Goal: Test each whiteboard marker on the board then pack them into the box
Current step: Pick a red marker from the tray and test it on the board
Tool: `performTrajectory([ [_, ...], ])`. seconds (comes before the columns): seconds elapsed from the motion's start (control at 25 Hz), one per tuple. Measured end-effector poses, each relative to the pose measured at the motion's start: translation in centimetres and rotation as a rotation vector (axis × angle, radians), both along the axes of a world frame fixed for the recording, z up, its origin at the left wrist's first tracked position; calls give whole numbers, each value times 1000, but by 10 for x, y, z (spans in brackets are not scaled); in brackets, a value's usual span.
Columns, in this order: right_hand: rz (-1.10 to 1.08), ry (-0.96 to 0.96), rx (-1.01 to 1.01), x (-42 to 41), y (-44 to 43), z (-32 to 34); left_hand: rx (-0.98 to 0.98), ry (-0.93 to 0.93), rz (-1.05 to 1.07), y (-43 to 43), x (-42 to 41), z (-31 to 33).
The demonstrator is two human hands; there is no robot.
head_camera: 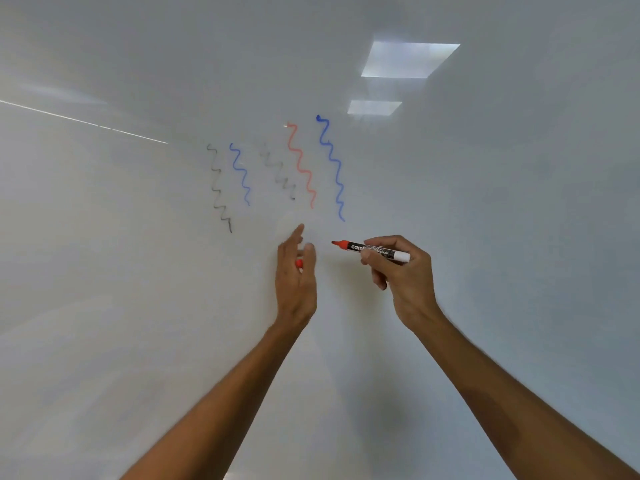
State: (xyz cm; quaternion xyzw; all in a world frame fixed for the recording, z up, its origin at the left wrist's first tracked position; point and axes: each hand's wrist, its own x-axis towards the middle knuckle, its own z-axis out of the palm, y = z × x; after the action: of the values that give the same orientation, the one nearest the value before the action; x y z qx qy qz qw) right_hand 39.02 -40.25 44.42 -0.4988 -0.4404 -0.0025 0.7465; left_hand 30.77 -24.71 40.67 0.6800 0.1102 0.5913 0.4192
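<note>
Two bare forearms rise from below toward the board. The left hand [296, 271] stands edge-on, index finger stretched up, the other fingers and thumb loosely bent round a small red piece [299, 264], judged to be the marker's cap. Just beside it, the right hand [405, 275] grips a red marker [353, 245] between thumb and curled fingers; the barrel lies level, its bare tip pointing at the left hand and close to it, white rear end jutting past the knuckles. Label: white lettering on a black band reads "cam", the remainder hidden under the fingers or too small to read. Beyond the hands, the whiteboard [138, 271] carries five wavy test lines above them: black [219, 188], blue [240, 173], a faint black [278, 171], red [302, 166] and a second blue [333, 164]. Ceiling-light reflections [408, 60] lie higher, on the right-hand side. Assessment: the step in hand is either uncapping or recapping the red marker; which, cannot be told. Recapping would call for lining tip and cap up squarely. The box is not in view.
</note>
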Motion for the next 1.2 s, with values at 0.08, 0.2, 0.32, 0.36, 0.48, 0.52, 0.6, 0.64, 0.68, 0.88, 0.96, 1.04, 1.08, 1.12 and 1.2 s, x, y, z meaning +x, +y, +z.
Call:
performTrajectory([
  [0.08,93,132,-7,-5,3,-4,-376,-126,-236,-3,-8,13],
  [0.2,200,262,-33,-14,8,-7,-707,-163,-495,1,-21,20],
  [0.32,240,255,-59,-25,13,-7,-762,-166,-632,0,-28,19],
  [0.36,245,244,-66,-28,15,-7,-757,-159,-649,-1,-29,19],
  [0.48,242,214,-70,-35,19,-5,-727,-136,-648,-2,-30,22],
  [0.52,242,211,-66,-36,19,-5,-719,-128,-645,-2,-31,22],
  [0.6,238,198,-66,-37,21,-3,-713,-109,-646,-5,-33,23],
  [0.64,237,187,-71,-38,21,-3,-711,-98,-648,-7,-34,24],
  [0.68,239,177,-77,-38,22,-3,-706,-87,-650,-8,-35,24],
  [0.88,276,193,-97,-40,22,-4,-691,-43,-678,-15,-34,27],
  [0.96,276,224,-102,-37,20,-5,-691,-25,-671,-17,-36,30],
  [1.04,265,258,-112,-33,19,-7,-683,-14,-663,-17,-36,33],
  [1.08,259,268,-117,-32,18,-8,-682,-12,-665,-17,-37,34],
  [1.12,255,271,-120,-31,18,-9,-684,-10,-672,-18,-36,35],
  [1.2,257,267,-127,-29,17,-9,-685,-4,-692,-21,-35,36],
])
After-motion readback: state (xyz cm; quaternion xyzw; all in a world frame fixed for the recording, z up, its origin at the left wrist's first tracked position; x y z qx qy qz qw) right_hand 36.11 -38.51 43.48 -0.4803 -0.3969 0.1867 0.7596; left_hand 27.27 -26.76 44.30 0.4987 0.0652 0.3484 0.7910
